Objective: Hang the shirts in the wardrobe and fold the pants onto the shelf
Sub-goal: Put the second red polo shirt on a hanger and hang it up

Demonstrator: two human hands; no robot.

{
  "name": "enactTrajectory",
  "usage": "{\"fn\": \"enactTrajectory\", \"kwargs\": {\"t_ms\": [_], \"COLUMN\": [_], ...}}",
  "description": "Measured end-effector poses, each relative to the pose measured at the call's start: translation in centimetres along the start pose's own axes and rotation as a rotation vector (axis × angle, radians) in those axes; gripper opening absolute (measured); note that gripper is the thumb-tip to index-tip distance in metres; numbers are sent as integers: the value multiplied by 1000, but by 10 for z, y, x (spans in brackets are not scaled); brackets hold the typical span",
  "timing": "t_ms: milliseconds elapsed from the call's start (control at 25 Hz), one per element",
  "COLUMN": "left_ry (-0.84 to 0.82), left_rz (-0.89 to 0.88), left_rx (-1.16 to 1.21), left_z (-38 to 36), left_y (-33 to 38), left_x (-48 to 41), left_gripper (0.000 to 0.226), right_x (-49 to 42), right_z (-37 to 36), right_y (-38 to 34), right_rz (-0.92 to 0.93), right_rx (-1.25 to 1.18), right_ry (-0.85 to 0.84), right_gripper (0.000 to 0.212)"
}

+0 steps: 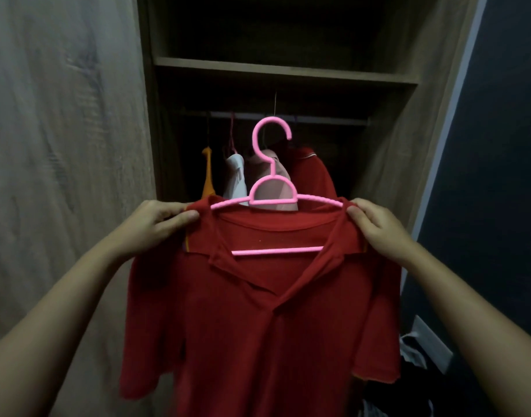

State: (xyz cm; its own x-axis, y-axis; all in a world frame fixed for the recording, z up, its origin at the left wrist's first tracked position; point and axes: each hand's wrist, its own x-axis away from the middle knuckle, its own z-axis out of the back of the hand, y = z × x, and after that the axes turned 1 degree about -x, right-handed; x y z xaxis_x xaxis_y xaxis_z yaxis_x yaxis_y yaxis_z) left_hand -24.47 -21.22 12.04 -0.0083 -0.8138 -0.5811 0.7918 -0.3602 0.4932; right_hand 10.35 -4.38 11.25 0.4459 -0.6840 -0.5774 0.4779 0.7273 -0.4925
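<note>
Your left hand (156,227) and right hand (375,230) were held well apart, each pinching one shoulder of the red polo shirt (258,326) between thumb and curled fingers, at the two ends of the pink hanger (273,202). You had the shirt on the hanger: its arms ran inside the collar and its lower bar showed across the open neck. The hook stood upright, its top in line with the rail (318,119); contact between them could not be confirmed. The shirt faced you, collar spread, placket open, sleeves drooping, held in the air before the open wardrobe (387,145). Four garments hung on the rail, side by side: an orange one (208,176), a white one (237,179), a pale pink one (273,182) and a red one (314,176). A wooden shelf (282,70) crossed the wardrobe above the rail. The wardrobe door (62,145) stood at your left. A heap of clothes (408,353) lay low at your right, beside the dark wall (499,145); its items could not be told apart.
</note>
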Motion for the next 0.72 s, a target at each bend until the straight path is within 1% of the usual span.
{"fn": "enactTrajectory", "kwargs": {"t_ms": [80, 120, 160, 200, 240, 280, 320, 360, 400, 440, 520, 560, 600, 640, 720], "left_ry": [-46, -36, -9, 30, 78, 119, 145, 161, 171, 169, 155, 138, 119, 91, 41], "left_rz": [-27, -36, -42, -44, -40, -26, -9, 5, 19, 36, 88, 126, 153, 167, 191], "left_rx": [-53, -77, -98, -120, -141, -153, -173, -213, -269, -349, -530, -609, -671, -716, -718], "left_z": [4, 3, 1, -1, -4, -8, -13, -19, -29, -41, -73, -89, -105, -121, -145], "left_y": [-4, -8, -10, -12, -12, -9, -4, 2, 9, 19, 45, 62, 79, 95, 117], "left_x": [1, 2, 3, 4, 3, 3, 4, 3, 4, 5, 5, 4, 3, 0, -7], "left_gripper": [39, 41, 35, 27, 20, 20, 25, 33, 42, 47, 44, 41, 38, 37, 33], "right_x": [-3, -3, -4, -4, -3, -3, -1, 4, 9, 14, 20, 21, 19, 15, 7], "right_z": [5, 7, 9, 9, 9, 7, 2, -6, -17, -28, -45, -52, -56, -55, -42], "right_y": [-3, -8, -13, -17, -21, -26, -34, -45, -57, -70, -94, -97, -96, -92, -85], "right_rz": [-17, -23, -21, -12, -5, -1, 11, 20, 30, -1, -210, -327, -411, -455, -541], "right_rx": [-28, -19, 18, 103, 221, 328, 368, 330, 199, 10, -403, -566, -627, -653, -729], "right_ry": [19, 20, 16, 28, 53, 94, 141, 170, 162, 97, -100, -152, -156, -108, 0], "right_gripper": [47, 43, 39, 39, 47, 60, 68, 69, 65, 59, 48, 38, 25, 21, 33]}}
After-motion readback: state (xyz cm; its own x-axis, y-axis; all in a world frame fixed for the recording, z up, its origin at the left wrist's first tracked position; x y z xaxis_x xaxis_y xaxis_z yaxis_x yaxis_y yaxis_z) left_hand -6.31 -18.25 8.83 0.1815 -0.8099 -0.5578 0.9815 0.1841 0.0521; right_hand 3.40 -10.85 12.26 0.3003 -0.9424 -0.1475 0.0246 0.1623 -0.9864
